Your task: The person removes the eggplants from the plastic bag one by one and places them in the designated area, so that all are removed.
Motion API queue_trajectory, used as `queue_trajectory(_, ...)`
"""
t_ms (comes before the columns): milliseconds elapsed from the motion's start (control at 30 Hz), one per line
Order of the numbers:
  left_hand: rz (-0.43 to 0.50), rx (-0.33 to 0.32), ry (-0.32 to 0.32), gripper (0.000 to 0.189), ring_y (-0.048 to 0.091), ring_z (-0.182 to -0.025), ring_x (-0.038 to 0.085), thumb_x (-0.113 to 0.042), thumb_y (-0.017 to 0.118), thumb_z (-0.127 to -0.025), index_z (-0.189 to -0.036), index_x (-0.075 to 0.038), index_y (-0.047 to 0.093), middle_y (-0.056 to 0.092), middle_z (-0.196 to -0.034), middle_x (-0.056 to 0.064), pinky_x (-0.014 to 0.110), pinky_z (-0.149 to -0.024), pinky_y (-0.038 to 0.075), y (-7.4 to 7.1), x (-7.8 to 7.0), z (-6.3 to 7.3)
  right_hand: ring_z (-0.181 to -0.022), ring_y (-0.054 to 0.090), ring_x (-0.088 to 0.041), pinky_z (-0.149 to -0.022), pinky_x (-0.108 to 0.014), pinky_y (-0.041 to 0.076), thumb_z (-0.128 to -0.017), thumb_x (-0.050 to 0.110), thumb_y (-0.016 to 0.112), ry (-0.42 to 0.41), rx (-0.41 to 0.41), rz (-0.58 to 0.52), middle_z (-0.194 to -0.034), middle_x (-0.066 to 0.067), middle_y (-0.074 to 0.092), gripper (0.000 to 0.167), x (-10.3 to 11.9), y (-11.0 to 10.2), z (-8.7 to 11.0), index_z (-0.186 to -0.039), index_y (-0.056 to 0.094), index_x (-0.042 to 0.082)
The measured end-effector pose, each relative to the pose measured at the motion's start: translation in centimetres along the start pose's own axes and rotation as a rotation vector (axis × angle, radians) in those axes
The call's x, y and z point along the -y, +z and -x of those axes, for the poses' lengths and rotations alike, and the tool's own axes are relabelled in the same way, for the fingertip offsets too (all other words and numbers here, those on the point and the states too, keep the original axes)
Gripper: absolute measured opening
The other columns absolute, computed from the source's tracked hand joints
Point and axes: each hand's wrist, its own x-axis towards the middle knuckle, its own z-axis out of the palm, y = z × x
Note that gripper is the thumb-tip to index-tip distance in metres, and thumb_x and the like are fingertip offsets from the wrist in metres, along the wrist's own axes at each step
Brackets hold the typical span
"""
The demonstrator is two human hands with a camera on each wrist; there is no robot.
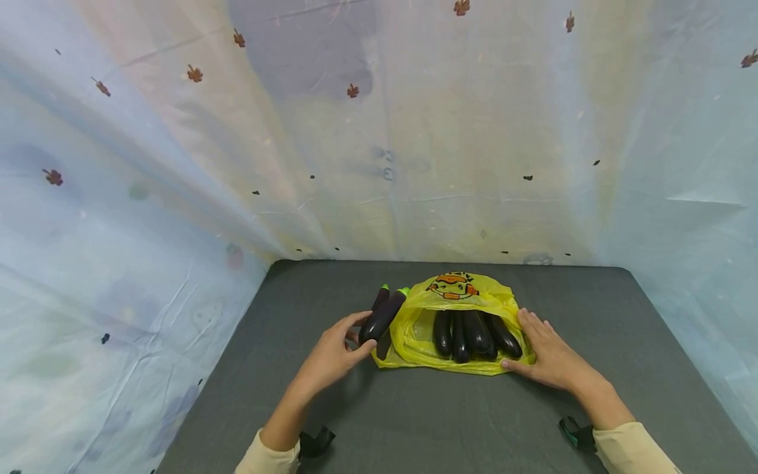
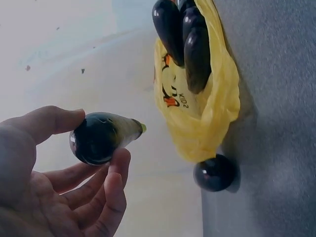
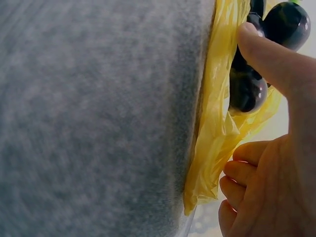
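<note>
My left hand (image 1: pixel 331 359) pinches a dark purple eggplant (image 1: pixel 381 318) near its rounded end, between thumb and fingers. In the left wrist view this eggplant (image 2: pixel 96 140) is held up off the table, its green stem end pointing away. Behind it, a second eggplant (image 1: pixel 381 296) lies on the table at the bag's left side. A yellow plastic bag (image 1: pixel 441 363) lies with its mouth facing me, and several eggplants (image 1: pixel 474 332) are inside. My right hand (image 1: pixel 547 355) rests against the bag's right side, fingers extended; its thumb (image 3: pixel 269 54) lies over the front rim.
Everything lies on a dark grey table (image 1: pixel 426 421). A pale patterned plastic sheet (image 1: pixel 438 145) hangs behind the table and along its sides. Dark straps (image 1: pixel 316 442) sit at both wrists, by the cream sleeves.
</note>
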Motion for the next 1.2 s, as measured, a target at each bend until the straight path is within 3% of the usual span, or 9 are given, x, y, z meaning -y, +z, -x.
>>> queue_trajectory(467, 0.033, -0.051, -0.048, 0.059, 0.066, -0.103, 0.018, -0.027, 0.078, -0.102, -0.156, -0.018, 0.056, 0.064, -0.145, 0.009, 0.039, -0.079, 0.056, -0.6, 2.6, -1.6, -0.159, 0.018, -0.053, -0.128, -0.067, 0.013, -0.09, 0.065, 0.079, 0.007, -0.009, -0.001, -0.173, -0.032, 0.017, 0.124, 0.1, -0.1, 0.1, -0.168, 0.016, -0.007)
queue_trajectory(800, 0.03, -0.074, -0.093, 0.06, 0.064, -0.108, 0.023, -0.031, 0.077, -0.102, -0.157, -0.019, 0.055, 0.063, -0.144, 0.01, 0.042, -0.082, 0.056, -0.4, 4.7, -2.7, -0.159, 0.017, -0.053, -0.127, -0.068, 0.014, -0.09, 0.065, 0.079, 0.008, -0.015, -0.005, -0.174, -0.032, 0.017, 0.123, -0.2, 0.0, 0.1, -0.169, 0.017, -0.006)
queue_trajectory(1200, 0.001, -0.075, -0.121, 0.063, 0.063, -0.11, 0.025, -0.031, 0.077, -0.103, -0.158, -0.013, 0.053, 0.062, -0.146, 0.013, 0.045, -0.083, 0.055, 0.0, 6.4, -4.0, -0.159, 0.018, -0.053, -0.128, -0.066, 0.013, -0.091, 0.064, 0.078, 0.009, -0.013, -0.013, -0.174, -0.031, 0.017, 0.121, -0.2, 0.1, 0.5, -0.169, 0.018, -0.005)
